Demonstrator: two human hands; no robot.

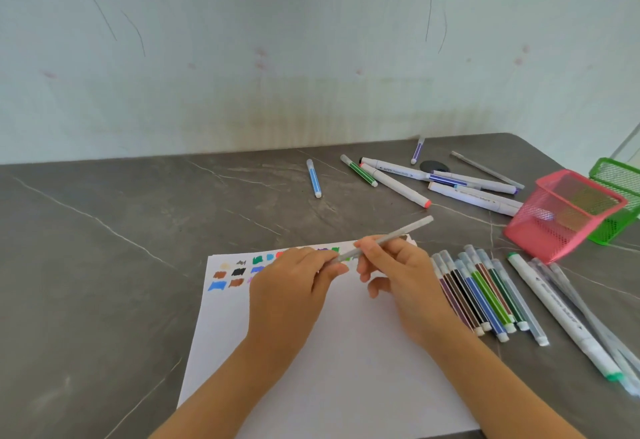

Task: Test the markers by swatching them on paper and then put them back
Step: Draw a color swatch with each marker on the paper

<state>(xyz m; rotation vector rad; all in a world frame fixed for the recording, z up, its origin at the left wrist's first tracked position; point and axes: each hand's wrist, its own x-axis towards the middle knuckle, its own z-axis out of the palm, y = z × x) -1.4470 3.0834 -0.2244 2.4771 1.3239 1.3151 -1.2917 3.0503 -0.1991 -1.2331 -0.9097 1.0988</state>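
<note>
The table (104, 265) is dark grey with thin white veins; the white paper (346, 352) bears brown, black, blue and green swatches (239, 270). The pink basket (540, 227) and the green basket (620, 175) are both fine mesh, and the wall (311, 40) shows faint pink flowers.

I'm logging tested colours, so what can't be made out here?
Head view only:
Swatches on the paper: some hidden behind the left hand and right hand.
Grey pen: lower end covered by the left hand, colour unclear.
Green basket: cut off by the right edge.
Print on the white marker: too small.
</note>
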